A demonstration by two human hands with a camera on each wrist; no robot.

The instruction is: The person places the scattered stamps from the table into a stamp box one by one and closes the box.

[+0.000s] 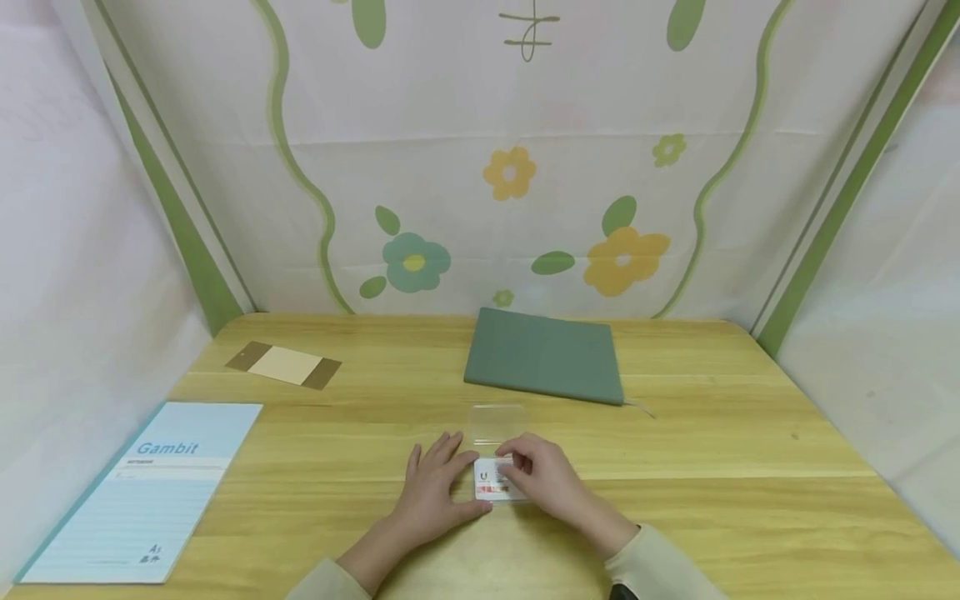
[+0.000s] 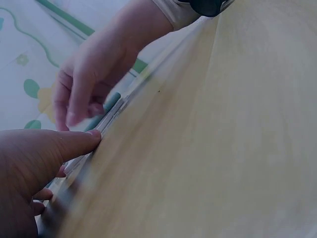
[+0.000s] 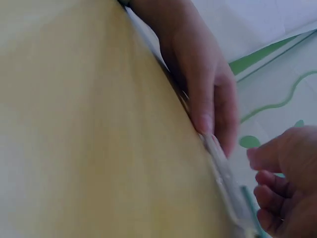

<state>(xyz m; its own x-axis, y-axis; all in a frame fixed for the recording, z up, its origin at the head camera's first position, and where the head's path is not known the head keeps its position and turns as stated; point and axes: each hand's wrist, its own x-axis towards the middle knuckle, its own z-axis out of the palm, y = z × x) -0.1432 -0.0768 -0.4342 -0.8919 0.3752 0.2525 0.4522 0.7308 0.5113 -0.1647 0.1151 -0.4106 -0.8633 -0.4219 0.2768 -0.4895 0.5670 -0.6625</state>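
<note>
A small flat clear plastic case (image 1: pixel 484 468) lies on the table with a white card or label printed in black and red. Its transparent lid (image 1: pixel 498 423) is laid back on the far side. My left hand (image 1: pixel 435 492) grips the case at its left side, thumb at the near corner and index finger at the far corner. Over the right part of the case hovers my right hand (image 1: pixel 546 477), fingers loosely bent and the thumb apart from them. In the right wrist view nothing shows between the fingers of the right hand (image 3: pixel 290 181).
A dark green notebook (image 1: pixel 543 354) with a ribbon lies behind the case. The pale blue notebook (image 1: pixel 142 500) is at the left edge, and a brown-and-cream card strip (image 1: pixel 285 365) at the back left. Printed cloth walls (image 1: pixel 465 100) surround the wooden table (image 1: pixel 712 467).
</note>
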